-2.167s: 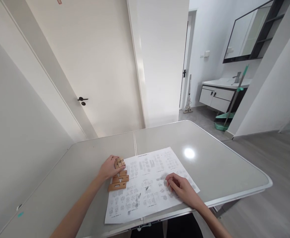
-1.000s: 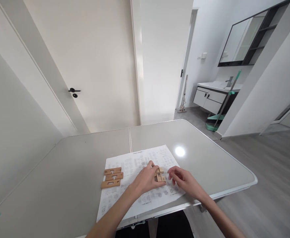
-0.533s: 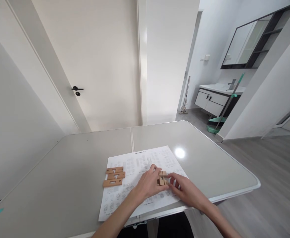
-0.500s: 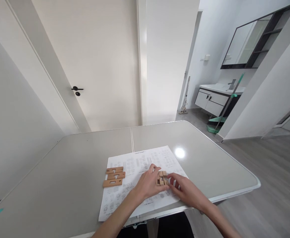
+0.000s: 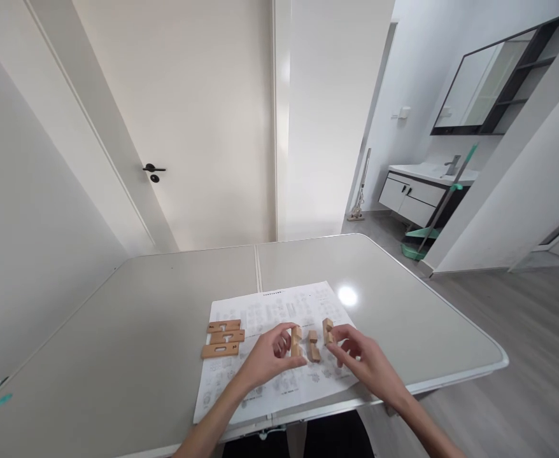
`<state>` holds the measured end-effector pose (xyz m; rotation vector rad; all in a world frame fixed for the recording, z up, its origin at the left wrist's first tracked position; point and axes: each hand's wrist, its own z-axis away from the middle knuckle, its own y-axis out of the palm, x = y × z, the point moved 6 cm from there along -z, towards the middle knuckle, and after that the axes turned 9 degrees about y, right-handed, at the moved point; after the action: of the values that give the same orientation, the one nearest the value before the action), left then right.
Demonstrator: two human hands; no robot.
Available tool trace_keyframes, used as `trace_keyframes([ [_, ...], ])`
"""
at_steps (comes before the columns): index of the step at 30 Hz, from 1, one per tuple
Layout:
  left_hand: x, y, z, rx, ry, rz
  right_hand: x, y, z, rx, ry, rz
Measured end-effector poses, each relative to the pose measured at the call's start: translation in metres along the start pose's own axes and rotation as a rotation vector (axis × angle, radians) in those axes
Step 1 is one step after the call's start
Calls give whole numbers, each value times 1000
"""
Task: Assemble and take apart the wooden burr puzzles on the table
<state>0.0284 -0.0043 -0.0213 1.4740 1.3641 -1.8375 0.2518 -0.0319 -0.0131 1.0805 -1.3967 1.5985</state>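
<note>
A printed instruction sheet (image 5: 270,388) lies on the grey table (image 5: 117,337). On it stand three small notched wooden pieces. My left hand (image 5: 267,356) pinches the left piece (image 5: 296,341). The middle piece (image 5: 313,346) stands free between the hands. My right hand (image 5: 363,359) pinches the right piece (image 5: 328,331) with its fingertips. Three flat slotted wooden bars (image 5: 223,338) lie side by side at the sheet's left edge, apart from both hands.
The table's near edge runs just below my wrists, its right corner (image 5: 499,362) rounded. A white door with a black handle (image 5: 153,170) stands behind. At the right are a washbasin cabinet (image 5: 417,191) and a green broom with dustpan (image 5: 432,222).
My left hand carried a small wooden cluster from the bars to the sheet's middle. Both hands then pulled it apart into three separate pieces, now spread side by side.
</note>
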Motion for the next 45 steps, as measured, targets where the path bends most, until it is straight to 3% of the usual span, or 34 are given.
trace_keyframes([
  [4, 3, 2, 6, -9, 22, 172, 25, 8, 2, 115, 48, -334],
  [7, 4, 2, 7, -11, 43, 219, 33, 16, 0, 138, 82, -430],
  [16, 21, 1, 8, -122, 42, 292, 20, 34, -5, 117, 176, -618],
  [22, 20, 4, 11, -139, 36, 246, 15, 45, -4, 121, 177, -654],
  [28, 18, 5, 11, -162, 58, 191, 7, 54, -5, 29, 159, -621],
  [37, 15, 3, 11, -174, 52, 146, 17, 59, -12, 53, 118, -573],
  [41, 10, 3, 12, -160, 47, 134, 22, 61, -13, 76, 6, -421],
  [45, 4, 3, 14, -123, 63, 142, 10, 62, -15, 52, -17, -247],
])
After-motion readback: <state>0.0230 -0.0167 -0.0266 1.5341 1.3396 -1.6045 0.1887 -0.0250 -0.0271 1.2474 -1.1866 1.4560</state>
